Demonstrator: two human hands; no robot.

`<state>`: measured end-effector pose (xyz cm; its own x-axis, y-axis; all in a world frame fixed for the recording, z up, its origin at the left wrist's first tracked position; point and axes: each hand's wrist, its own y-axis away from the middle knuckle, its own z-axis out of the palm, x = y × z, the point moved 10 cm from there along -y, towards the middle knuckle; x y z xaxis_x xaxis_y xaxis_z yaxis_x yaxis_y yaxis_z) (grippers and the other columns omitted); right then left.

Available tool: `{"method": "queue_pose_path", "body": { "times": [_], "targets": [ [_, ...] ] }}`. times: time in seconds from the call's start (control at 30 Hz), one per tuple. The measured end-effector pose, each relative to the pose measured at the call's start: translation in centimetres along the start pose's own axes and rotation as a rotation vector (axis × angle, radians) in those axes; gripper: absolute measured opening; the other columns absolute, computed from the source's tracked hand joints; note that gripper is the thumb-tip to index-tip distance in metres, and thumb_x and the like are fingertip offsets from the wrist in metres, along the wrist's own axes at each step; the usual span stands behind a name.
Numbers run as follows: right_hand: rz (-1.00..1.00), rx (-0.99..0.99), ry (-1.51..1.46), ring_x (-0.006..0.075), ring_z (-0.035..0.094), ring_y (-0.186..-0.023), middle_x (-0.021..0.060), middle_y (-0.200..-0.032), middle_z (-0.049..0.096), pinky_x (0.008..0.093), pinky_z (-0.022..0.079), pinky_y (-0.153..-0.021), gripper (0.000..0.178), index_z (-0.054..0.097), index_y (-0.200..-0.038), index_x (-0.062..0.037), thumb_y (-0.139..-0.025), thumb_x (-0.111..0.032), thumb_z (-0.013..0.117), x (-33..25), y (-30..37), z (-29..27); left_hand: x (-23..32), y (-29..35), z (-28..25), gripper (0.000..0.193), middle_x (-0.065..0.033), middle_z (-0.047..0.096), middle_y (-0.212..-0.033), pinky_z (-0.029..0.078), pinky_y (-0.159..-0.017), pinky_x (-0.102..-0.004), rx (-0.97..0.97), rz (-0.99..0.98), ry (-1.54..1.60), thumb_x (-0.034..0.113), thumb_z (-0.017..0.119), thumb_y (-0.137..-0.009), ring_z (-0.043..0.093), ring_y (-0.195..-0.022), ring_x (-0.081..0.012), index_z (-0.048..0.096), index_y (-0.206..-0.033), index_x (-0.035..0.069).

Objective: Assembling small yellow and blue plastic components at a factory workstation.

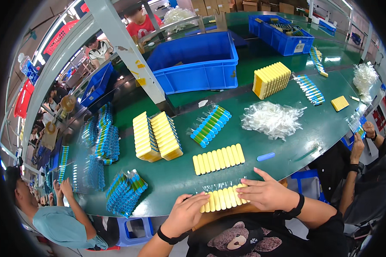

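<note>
Near the table's front edge, my left hand [186,213] and my right hand [268,193] grip the two ends of a row of yellow round-ended strips [222,198], which look like nail files. Clear plastic sleeves [216,187] stick out along the row's far edge. Just beyond lies a second row of yellow strips [218,159], side by side on the table. A single blue strip [265,156] rests to its right. Farther off are a heap of clear plastic sleeves [272,120] and a bundle of sleeved blue-and-green strips [211,126]. My fingertips partly cover the row's ends.
Stacked yellow strips [166,135] stand left of centre, with another yellow stack [271,80] farther back. Sleeved blue strips [126,192] are piled at left on the green table [175,180]. A large blue bin [195,75] sits behind a white post [126,51]. Co-workers sit on both sides.
</note>
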<state>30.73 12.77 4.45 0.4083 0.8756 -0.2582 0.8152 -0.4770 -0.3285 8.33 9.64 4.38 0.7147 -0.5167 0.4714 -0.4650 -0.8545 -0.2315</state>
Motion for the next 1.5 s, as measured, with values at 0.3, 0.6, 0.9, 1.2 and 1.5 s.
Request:
{"method": "queue_pose_path", "body": {
  "times": [0.3,0.6,0.9,1.2,1.5],
  "targets": [
    [0.456,0.376,0.06,0.033,0.069,-0.11,0.0103,-0.11,0.074,0.0463,0.053,-0.096,0.032,0.078,-0.115,-0.0088,-0.084,-0.007,0.085,8.9,1.3,-7.2,6.2,-6.1,3.1,0.067,-0.0174,0.066,-0.14,0.054,-0.106,-0.0483,-0.111,-0.011,-0.04,0.035,0.09,-0.087,0.066,-0.127,-0.0392,0.065,-0.141,0.001],
    [0.606,0.011,-0.181,0.0372,0.066,-0.106,0.0135,-0.107,0.072,0.0466,0.053,-0.094,0.021,0.077,-0.113,-0.0047,-0.092,-0.003,0.076,11.5,0.4,-4.2,5.5,-7.4,4.6,0.066,-0.0208,0.064,-0.142,0.055,-0.106,-0.0497,-0.165,-0.074,-0.023,0.029,0.091,-0.084,0.065,-0.127,-0.0403,0.064,-0.137,0.0],
    [0.402,0.021,-0.419,0.043,0.073,-0.087,0.0171,-0.093,0.074,0.0534,0.059,-0.078,0.015,0.07,-0.115,-0.0045,-0.101,-0.009,0.067,5.9,-2.1,-2.4,-1.3,-0.4,-2.0,0.056,-0.0077,0.071,-0.129,0.053,-0.1,-0.0454,-0.12,-0.201,-0.129,0.023,0.089,-0.081,0.068,-0.118,-0.0316,0.072,-0.132,0.009],
    [0.28,-0.317,-0.176,0.0414,0.074,-0.079,0.0162,-0.081,0.072,0.0531,0.057,-0.068,0.011,0.061,-0.097,-0.0052,-0.099,-0.013,0.068,5.4,-5.3,0.6,-2.4,0.1,-2.2,0.047,-0.0016,0.074,-0.115,0.05,-0.091,-0.0423,0.107,-0.01,0.048,0.032,0.101,-0.069,0.068,-0.106,-0.0266,0.082,-0.11,0.017],
    [0.019,-0.476,-0.267,0.0396,0.078,-0.084,0.0157,-0.086,0.074,0.0494,0.062,-0.071,0.027,0.06,-0.108,-0.0045,-0.088,-0.013,0.075,-1.9,-14.7,7.8,-2.7,0.5,-2.2,0.023,0.0051,0.068,-0.092,0.048,-0.085,-0.036,0.108,0.042,0.112,0.025,0.093,-0.081,0.065,-0.089,-0.0176,0.083,-0.1,0.019]
  ]
}}
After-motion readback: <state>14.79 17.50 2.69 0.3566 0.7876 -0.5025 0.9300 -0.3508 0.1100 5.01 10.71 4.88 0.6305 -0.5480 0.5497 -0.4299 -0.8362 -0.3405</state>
